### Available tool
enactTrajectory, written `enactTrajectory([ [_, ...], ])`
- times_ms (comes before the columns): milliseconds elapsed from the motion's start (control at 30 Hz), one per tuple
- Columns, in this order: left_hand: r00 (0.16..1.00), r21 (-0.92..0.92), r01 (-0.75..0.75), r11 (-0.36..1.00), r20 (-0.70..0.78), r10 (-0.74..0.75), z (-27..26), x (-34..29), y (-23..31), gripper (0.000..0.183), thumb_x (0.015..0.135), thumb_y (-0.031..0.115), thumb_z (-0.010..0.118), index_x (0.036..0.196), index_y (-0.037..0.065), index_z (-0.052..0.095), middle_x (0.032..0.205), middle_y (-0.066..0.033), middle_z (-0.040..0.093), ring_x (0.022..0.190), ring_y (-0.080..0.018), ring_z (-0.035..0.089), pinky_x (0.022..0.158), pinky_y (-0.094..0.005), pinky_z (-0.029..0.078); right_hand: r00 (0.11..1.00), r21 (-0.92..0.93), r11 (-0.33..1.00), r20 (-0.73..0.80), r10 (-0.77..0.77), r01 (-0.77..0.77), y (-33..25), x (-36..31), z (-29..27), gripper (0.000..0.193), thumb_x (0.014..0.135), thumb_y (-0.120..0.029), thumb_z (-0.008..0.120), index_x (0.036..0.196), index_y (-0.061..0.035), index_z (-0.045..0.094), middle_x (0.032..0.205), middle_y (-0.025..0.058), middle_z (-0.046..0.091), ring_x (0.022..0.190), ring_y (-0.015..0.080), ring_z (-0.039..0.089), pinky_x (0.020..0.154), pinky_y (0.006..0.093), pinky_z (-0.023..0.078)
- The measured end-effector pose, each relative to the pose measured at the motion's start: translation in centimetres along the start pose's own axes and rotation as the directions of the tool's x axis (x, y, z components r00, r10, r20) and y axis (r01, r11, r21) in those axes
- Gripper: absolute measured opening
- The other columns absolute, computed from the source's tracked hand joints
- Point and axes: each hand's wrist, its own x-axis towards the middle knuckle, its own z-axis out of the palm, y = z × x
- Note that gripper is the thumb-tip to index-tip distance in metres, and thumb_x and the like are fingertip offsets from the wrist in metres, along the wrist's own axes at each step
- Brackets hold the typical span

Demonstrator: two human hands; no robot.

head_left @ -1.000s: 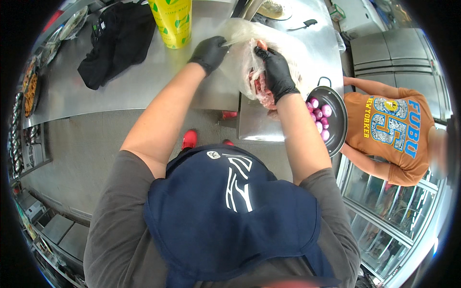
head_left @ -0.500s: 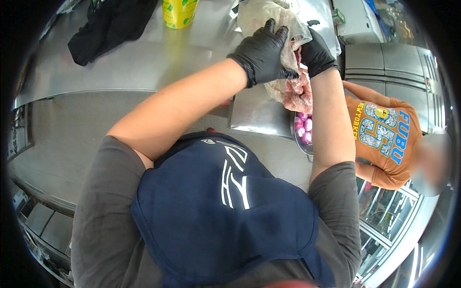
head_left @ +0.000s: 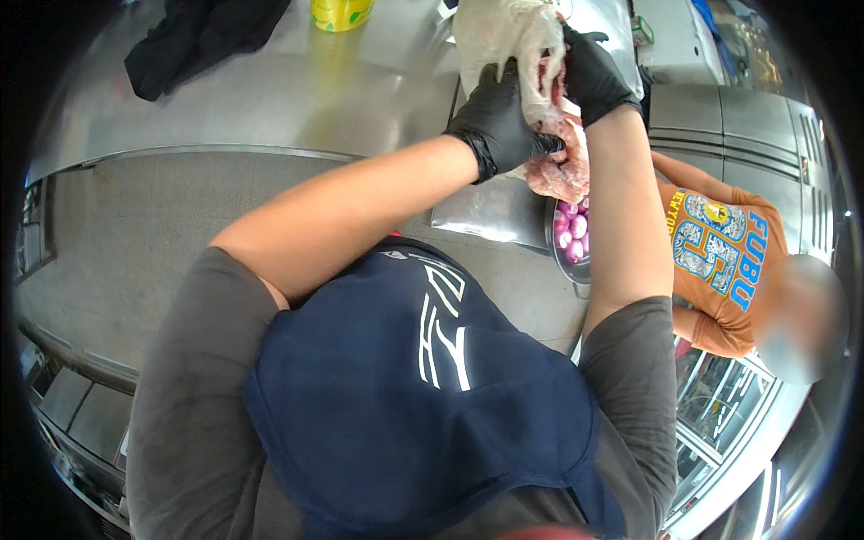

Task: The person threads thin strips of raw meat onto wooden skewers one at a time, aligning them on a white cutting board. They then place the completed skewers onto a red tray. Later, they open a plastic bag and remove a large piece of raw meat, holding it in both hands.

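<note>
A cloudy plastic bag (head_left: pixel 493 36) is held over the steel counter at the top, with raw pinkish meat (head_left: pixel 560 175) bulging out of its near end. My left hand (head_left: pixel 504 126), in a black glove, is closed round the bag's left side, its thumb pressed on the meat. On the other side my right hand (head_left: pixel 598 79), also black-gloved, has hold of the bag's right edge; its gripping fingertips are partly hidden. Just below the meat, peeled purple onions (head_left: pixel 569 230) lie in a metal bowl (head_left: pixel 560 261), partly covered by my right forearm.
A black cloth (head_left: pixel 202 40) and a yellow-green tub (head_left: pixel 342 13) rest on the steel counter (head_left: pixel 270 108) at the far left. A lower steel surface (head_left: pixel 490 211) adjoins the bowl. At the right, a person in an orange shirt (head_left: pixel 720 243) stands close by, near steel cabinets (head_left: pixel 688 117).
The bag's near edge has been drawn back off the meat, so more of the meat shows. My left thumb has come onto the meat, and my right hand has moved slightly farther away.
</note>
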Motion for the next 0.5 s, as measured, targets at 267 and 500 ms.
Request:
enactTrajectory([
  [267,0.846,-0.266,0.488,0.831,-0.088,-0.526,1.2,2.5,-2.3,0.061,0.065,0.04,0.08,0.104,-0.004,0.063,0.096,-0.0253,0.067,0.094,-0.0357,0.066,0.082,-0.0394,0.052,0.919,0.677,0.697,-0.077,0.386,-0.236,-5.5,-2.7,4.0,0.036,0.097,-0.03,0.053,0.119,-0.002,0.06,0.108,0.0104,0.067,0.096,0.0217,0.063,0.085,0.0332,0.051],
  [500,0.841,-0.373,0.511,0.774,0.033,-0.539,0.0,2.7,-2.5,0.062,0.064,0.039,0.079,0.101,-0.008,0.062,0.096,-0.0255,0.067,0.091,-0.0348,0.067,0.082,-0.0382,0.052,0.855,-0.371,0.914,-0.516,-0.055,-0.165,-7.1,-17.6,12.1,0.089,0.068,-0.032,0.085,0.137,0.0032,0.042,0.133,0.0227,0.05,0.123,0.0322,0.049,0.104,0.0399,0.039],
])
